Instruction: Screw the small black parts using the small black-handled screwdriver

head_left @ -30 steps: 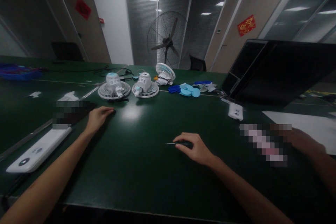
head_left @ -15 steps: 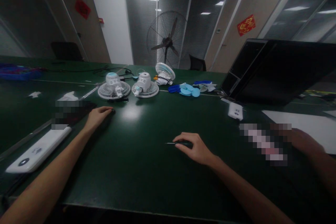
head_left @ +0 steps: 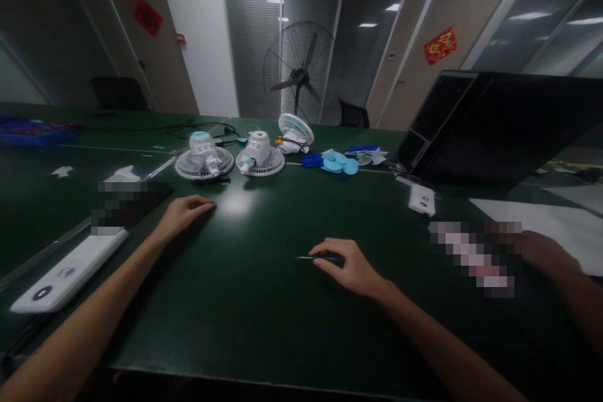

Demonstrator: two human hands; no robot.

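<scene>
My right hand (head_left: pixel 343 262) rests on the green table (head_left: pixel 264 314), its fingers closed round the dark handle of a screwdriver (head_left: pixel 330 258) whose thin shaft points left. On the left, my left hand (head_left: pixel 188 210) lies low over the table with its fingers pressed together; whatever they hold, if anything, is too small to make out. Beyond it sit two white fan heads, one on the left (head_left: pixel 203 156) and one on the right (head_left: pixel 259 154), both face down. A third fan head (head_left: pixel 296 133) leans behind them.
Blue gloves (head_left: pixel 313 159) and light-blue round pieces (head_left: pixel 339 162) lie past my hands. A long white device (head_left: pixel 70 270) is at left, a small white one (head_left: pixel 422 200) at right. Another person's hand (head_left: pixel 549 254) is at far right, near a black monitor (head_left: pixel 509 125).
My left hand has moved a little to the right and nearer to me; the small dark thing at its fingertips no longer shows. My right hand stays put with the screwdriver.
</scene>
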